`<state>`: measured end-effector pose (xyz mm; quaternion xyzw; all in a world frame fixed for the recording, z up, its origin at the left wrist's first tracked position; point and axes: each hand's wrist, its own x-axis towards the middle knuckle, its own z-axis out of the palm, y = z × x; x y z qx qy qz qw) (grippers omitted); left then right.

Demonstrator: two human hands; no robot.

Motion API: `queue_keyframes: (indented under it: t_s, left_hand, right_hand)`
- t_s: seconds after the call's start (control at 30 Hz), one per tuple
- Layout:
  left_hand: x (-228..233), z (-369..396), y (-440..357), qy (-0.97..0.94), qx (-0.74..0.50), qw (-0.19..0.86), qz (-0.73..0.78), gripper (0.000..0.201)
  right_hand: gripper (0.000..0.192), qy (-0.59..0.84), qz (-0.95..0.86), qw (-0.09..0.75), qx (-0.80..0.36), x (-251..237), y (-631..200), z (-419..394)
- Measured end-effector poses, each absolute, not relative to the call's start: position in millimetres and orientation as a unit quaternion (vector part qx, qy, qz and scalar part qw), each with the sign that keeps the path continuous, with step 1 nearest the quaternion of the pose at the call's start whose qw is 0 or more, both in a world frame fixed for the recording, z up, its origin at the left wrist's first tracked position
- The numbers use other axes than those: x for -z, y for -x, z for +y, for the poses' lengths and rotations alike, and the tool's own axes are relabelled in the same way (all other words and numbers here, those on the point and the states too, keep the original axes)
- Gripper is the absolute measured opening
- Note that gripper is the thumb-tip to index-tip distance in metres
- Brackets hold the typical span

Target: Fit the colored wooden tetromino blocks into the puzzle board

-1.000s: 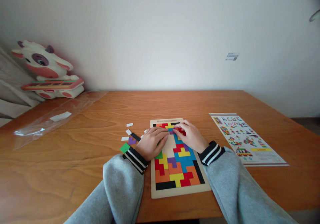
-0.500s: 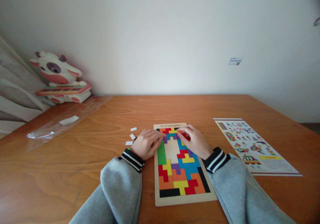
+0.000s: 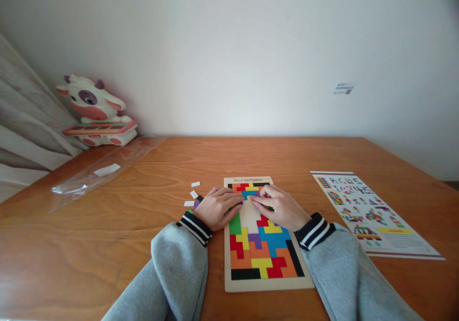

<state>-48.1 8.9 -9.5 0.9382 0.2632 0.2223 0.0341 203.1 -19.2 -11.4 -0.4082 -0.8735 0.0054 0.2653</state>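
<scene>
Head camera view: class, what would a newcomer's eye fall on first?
The bright puzzle board draws the eye first, flat on the table, with the left hand and right hand at its far half. Next comes the toy cow at the far left. A printed sheet lies right of the board.

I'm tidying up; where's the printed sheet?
In the head view, the printed sheet lies on the table, to the right of the puzzle board and the right hand.
</scene>
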Motion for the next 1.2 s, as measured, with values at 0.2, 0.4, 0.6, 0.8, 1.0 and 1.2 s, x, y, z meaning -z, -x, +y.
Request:
queue_keyframes:
  t_s: [0.2,0.4,0.6,0.8,1.0,1.2]
  left_hand:
    - [2.3,22.5,74.9,-0.919,-0.244,-0.009,0.310,0.028]
    - [-1.4,39.7,135.6,-0.900,-0.243,-0.022,0.361,0.043]
    - [-2.7,26.9,162.2,-0.915,-0.234,0.016,0.329,0.060]
    - [-0.3,4.6,172.9,-0.916,-0.240,0.033,0.319,0.046]
    - [7.1,-7.6,176.2,-0.915,-0.260,0.041,0.306,0.034]
    - [15.9,-8.6,173.2,-0.901,-0.292,0.056,0.317,0.027]
  right_hand:
    - [0.024,0.450,-0.834,0.313,-0.065,13.8,-204.2,-21.1]
    - [0.021,0.484,-0.781,0.387,-0.083,13.5,-205.6,-20.4]
    - [0.020,0.498,-0.757,0.417,-0.071,16.2,-208.2,-18.0]
    - [0.018,0.507,-0.746,0.424,-0.081,17.1,-208.5,-17.9]
    - [0.017,0.508,-0.732,0.444,-0.093,18.8,-208.1,-15.9]
    - [0.017,0.513,-0.724,0.450,-0.097,20.3,-208.4,-14.5]
